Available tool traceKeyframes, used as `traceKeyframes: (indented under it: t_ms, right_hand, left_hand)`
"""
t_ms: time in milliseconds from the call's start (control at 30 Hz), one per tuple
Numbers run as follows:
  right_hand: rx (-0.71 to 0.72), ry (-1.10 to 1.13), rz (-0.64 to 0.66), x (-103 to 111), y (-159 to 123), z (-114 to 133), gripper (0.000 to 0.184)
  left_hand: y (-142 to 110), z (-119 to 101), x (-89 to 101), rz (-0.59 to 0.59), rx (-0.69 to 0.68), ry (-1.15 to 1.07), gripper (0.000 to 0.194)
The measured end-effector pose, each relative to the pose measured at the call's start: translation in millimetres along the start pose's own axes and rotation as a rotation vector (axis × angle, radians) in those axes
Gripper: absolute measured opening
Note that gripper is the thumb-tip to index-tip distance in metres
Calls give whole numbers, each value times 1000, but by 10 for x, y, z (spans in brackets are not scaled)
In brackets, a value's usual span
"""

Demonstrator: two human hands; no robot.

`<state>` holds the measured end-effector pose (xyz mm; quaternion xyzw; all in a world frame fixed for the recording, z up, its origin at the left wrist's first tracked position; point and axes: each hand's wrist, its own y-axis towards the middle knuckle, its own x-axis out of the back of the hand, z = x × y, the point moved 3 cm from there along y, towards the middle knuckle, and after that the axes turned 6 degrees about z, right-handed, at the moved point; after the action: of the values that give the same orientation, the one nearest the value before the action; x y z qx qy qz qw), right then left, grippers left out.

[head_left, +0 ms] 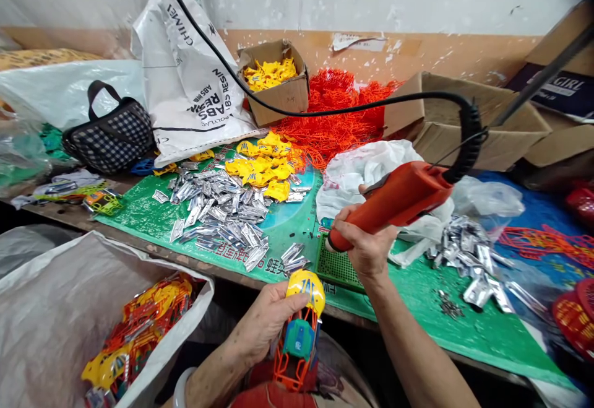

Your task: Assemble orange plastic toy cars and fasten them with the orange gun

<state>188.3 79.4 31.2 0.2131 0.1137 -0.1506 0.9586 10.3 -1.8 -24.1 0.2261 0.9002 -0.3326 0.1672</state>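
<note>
My left hand [262, 321] is closed around a toy car [299, 337] low in front of me. The car has a yellow front shell, an orange open frame and a blue-green block in its middle. My right hand [374, 250] grips a red electric screwdriver [399, 200], tilted with its dark nose pointing down and left. A black cable runs from the tool's upper end. Under the nose sits a green perforated tray [336, 262], and I cannot make out the bit's tip. Left of the tray lies a small group of silver pieces [294, 256].
Silver pieces [223, 210] and yellow shells [262, 163] are heaped on the green sheet. Orange frames [334, 111] pile up behind. Small screws [449, 304] lie at right. A white sack [106, 259] at lower left holds toy cars. Cardboard boxes [477, 129] stand behind.
</note>
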Motion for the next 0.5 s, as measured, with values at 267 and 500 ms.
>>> traceKeyframes:
  t_ms: [267, 500]
  right_hand:
    - [-52, 12, -41, -33, 17, 13, 14]
    - [-29, -39, -42, -30, -10, -6, 14]
  left_hand:
    - [-119, -181, -46, 47, -106, 230, 38]
    - [-48, -58, 20, -36, -92, 100, 38]
